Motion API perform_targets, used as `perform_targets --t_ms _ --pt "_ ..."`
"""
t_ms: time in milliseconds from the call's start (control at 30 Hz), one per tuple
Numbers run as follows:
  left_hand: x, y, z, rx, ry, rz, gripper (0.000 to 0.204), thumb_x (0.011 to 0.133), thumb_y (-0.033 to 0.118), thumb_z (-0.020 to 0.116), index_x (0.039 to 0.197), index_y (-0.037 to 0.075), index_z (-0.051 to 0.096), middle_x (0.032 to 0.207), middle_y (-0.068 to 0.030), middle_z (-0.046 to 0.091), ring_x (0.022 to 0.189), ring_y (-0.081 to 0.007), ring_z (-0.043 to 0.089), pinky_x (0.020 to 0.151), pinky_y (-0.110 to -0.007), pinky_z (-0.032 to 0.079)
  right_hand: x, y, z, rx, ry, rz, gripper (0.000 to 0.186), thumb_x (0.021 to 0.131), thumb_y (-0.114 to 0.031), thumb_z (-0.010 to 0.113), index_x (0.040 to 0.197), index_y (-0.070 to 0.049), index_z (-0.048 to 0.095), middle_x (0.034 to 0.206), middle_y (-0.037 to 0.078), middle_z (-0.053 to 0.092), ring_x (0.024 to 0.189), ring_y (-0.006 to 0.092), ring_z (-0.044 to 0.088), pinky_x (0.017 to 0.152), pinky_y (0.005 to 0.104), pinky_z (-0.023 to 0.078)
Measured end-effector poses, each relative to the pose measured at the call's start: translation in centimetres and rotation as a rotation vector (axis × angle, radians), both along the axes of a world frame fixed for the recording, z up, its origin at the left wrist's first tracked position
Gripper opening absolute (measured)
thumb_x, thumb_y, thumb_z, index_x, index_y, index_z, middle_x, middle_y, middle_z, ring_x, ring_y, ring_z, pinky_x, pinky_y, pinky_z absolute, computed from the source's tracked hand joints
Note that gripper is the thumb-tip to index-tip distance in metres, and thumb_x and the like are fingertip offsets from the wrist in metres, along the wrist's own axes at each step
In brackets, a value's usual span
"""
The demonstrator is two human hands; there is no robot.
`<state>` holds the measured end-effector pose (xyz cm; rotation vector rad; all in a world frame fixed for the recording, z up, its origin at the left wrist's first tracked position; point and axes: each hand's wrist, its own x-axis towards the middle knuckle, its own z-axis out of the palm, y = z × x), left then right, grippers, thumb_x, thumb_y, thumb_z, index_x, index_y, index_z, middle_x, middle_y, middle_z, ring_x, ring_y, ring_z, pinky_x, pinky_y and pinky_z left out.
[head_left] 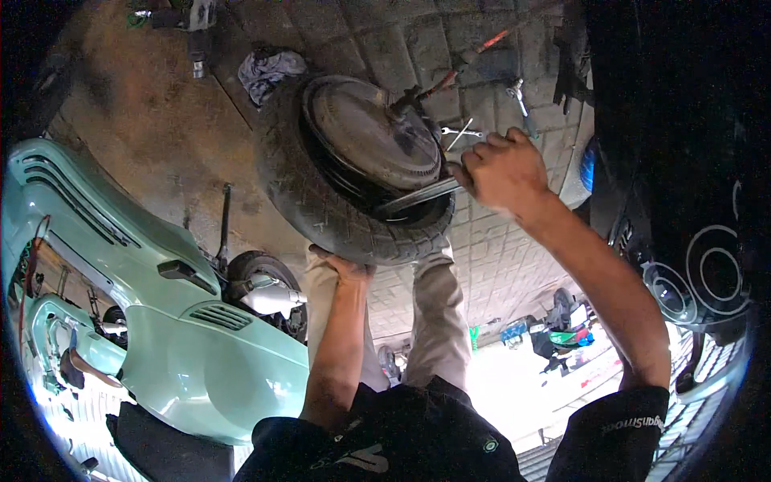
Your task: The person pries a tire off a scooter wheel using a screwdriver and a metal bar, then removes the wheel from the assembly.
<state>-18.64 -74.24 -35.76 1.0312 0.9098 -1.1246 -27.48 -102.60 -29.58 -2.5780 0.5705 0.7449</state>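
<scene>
A black treaded tyre (281, 173) stands tilted in front of my legs, with a dirty metal wheel hub (361, 120) inside it. My right hand (507, 170) is closed around the end of a flat metal tyre lever (422, 197). The lever's other end reaches into the gap between the tyre's near side and the rim. Against the tyre's lower near edge, my left hand (347, 263) grips the rubber from beneath; some of its fingers are hidden by the tyre.
A mint-green scooter (209, 369) is on the left. A crumpled rag (271, 71) lies past the tyre. Spanners (462, 132), another hand tool (520, 100) and an orange-red rod (491, 40) are on the paved floor beyond my right hand. A dark vehicle (683, 201) borders the right.
</scene>
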Motion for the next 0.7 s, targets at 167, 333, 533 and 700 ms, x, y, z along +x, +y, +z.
perform_targets --t_ms 167,333,533,700 --pt "-0.4 0.7 -0.8 -0.055 -0.051 0.058 0.103 0.056 0.088 0.021 0.135 0.023 0.024 0.138 -0.0036 0.024 0.125 -0.0336 0.021 0.102 -0.051 0.019 1.7 1.6 4.0 0.069 0.090 0.104 0.028 0.077 -0.033 0.053 0.072 -0.006 0.058 0.072 0.007 0.058 0.076 0.0202 0.056 0.070 0.0348 0.042" --pt "0.3 0.8 -0.6 0.035 0.024 0.034 0.103 0.056 0.087 0.024 0.134 0.020 0.026 0.136 -0.0060 0.028 0.121 -0.0339 0.027 0.100 -0.052 0.021 2.7 2.9 8.2 0.103 0.203 0.121 0.014 0.068 -0.015 0.052 0.070 -0.004 0.060 0.072 0.009 0.061 0.067 0.0203 0.058 0.062 0.0303 0.045" --pt "-0.9 0.4 -1.1 0.322 0.021 -0.051 0.093 0.065 0.082 0.019 0.134 0.019 0.026 0.136 -0.0069 0.029 0.121 -0.0311 0.030 0.100 -0.048 0.024 4.2 6.7 9.9 1.124 0.609 -0.131 0.031 0.073 -0.012 0.049 0.102 0.000 0.049 0.079 0.026 0.059 0.079 0.0370 0.059 0.071 0.0429 0.047" --pt "-0.6 0.0 -0.1 0.239 0.113 -0.031 0.091 0.066 0.081 0.018 0.134 0.019 0.027 0.136 -0.0064 0.029 0.121 -0.0307 0.030 0.101 -0.047 0.024 0.7 8.8 5.7 0.701 0.378 -0.771 0.027 0.075 -0.008 0.055 0.098 0.002 0.045 0.086 0.023 0.056 0.074 0.0330 0.056 0.066 0.0386 0.047"
